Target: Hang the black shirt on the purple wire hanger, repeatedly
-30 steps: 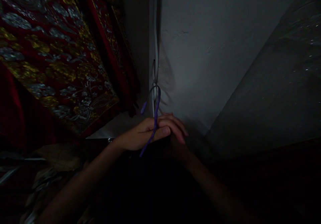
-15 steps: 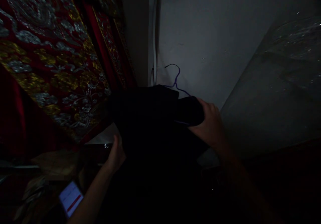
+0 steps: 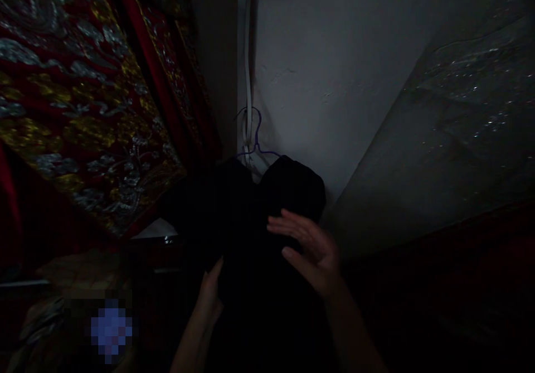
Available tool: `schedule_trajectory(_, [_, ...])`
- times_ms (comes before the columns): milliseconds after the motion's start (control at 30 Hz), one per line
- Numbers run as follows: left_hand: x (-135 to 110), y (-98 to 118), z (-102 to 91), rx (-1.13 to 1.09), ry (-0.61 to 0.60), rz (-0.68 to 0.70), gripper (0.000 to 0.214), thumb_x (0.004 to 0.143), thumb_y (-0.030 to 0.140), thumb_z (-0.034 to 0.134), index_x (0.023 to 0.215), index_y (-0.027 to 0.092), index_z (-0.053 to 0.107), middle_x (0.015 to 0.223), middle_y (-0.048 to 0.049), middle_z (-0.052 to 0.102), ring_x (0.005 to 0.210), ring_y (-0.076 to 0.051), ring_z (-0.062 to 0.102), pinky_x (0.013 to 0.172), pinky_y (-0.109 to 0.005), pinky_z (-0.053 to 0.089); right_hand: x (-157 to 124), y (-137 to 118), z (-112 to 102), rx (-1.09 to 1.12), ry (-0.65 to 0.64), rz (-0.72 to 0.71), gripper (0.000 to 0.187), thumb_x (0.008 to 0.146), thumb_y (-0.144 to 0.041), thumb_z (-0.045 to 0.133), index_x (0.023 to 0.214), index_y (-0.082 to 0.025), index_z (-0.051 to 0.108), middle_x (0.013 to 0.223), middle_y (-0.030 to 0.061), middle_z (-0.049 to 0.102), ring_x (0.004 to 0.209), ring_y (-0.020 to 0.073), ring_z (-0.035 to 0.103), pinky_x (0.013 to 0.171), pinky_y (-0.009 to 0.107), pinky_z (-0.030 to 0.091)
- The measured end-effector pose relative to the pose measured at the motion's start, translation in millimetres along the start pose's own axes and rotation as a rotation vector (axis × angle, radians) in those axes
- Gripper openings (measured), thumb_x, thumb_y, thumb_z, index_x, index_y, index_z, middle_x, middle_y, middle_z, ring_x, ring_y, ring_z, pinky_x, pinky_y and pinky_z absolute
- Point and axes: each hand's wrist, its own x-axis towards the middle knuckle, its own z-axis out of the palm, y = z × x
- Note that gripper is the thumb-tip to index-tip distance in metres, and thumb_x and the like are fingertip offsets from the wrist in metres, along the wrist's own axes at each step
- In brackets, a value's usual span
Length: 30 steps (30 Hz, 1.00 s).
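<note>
A black garment (image 3: 242,217) hangs on a thin purple hanger (image 3: 257,145), whose hook stands clear above the collar. Its lower part melts into the dark, so folds and hem cannot be made out. At the garment's left side my left hand (image 3: 209,295) grips the cloth, thumb in front and most fingers hidden in the dark fabric. My right hand (image 3: 313,253) is over the right front of the garment, fingers stretched out and thumb apart, holding nothing. Whether its fingertips touch the cloth I cannot tell.
Red cloth with gold and silver embroidery (image 3: 96,100) hangs at the left. Behind the hanger are a pale wall (image 3: 334,72) and a white cable (image 3: 248,55). Clear plastic sheeting (image 3: 468,127) covers the right. A blurred glowing patch (image 3: 111,328) shows at lower left.
My right hand has let go of the garment's right shoulder and moved down and left, its fingers opening. Hanger and garment have shifted left in view; my left hand is lower and further right.
</note>
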Motion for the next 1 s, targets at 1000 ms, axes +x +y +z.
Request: schedule_trajectory(1000, [-4.1,-28.3,-10.5,0.776,-0.105,1.121,0.027,0.091,0.022,0.063,0.118,0.023,0.064,0.118,-0.0095,0.064,0.114,-0.025,0.062,0.100,-0.042,0.051,-31.6,47.6,65.0,0.105,-0.057,0.734,0.042,0.083,-0.059,0.057,0.066,-0.023,0.046,0.046,-0.0073,0.042,0.041,0.0084,0.037,0.045,0.024,0.027])
